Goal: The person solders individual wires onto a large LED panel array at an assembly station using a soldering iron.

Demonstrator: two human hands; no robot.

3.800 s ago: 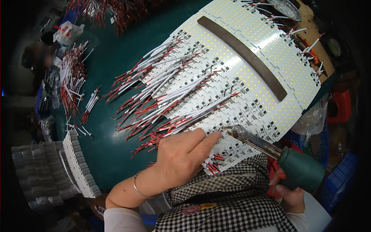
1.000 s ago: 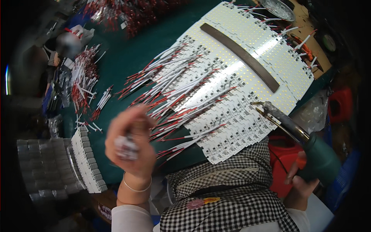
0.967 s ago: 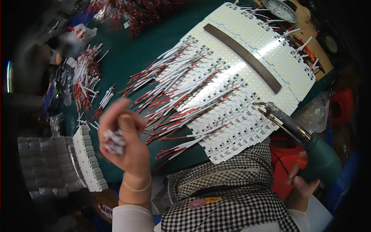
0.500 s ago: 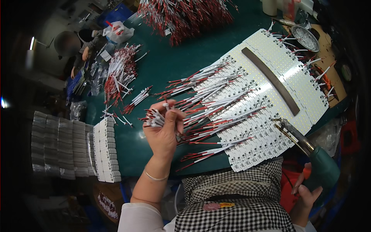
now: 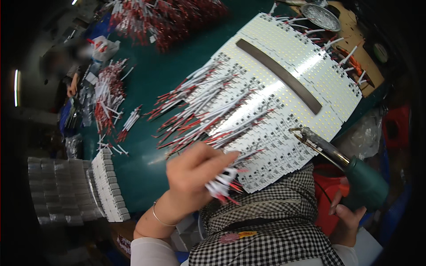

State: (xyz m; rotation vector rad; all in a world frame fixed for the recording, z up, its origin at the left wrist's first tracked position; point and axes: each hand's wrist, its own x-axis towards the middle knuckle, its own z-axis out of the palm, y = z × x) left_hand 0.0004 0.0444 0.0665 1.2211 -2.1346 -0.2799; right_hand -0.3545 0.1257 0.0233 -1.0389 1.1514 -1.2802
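My left hand (image 5: 193,175) is closed round a bunch of short white and red wires (image 5: 222,182), slightly blurred, over the near left corner of the white LED boards (image 5: 288,122). Its fingertips come close to a wire lying on the boards; whether they touch it I cannot tell. My right hand (image 5: 348,217) grips a soldering gun (image 5: 366,184) with a green body, and its metal tip hovers at or just above the boards. Rows of wires (image 5: 208,111) lie along the boards' left side, their red ends pointing left. A curved dark bar (image 5: 279,75) rests across the boards.
A big heap of red and white wires (image 5: 164,20) fills the far side, with a smaller pile (image 5: 108,93) at left. Stacked boards (image 5: 108,186) stand at the table's left edge. A metal dish (image 5: 320,17) sits far right. Another person's hand (image 5: 73,84) shows at far left.
My left hand has come nearer and turned over, bringing its wires down to the boards' near corner. The view has shifted. My right hand still holds the soldering gun in much the same pose.
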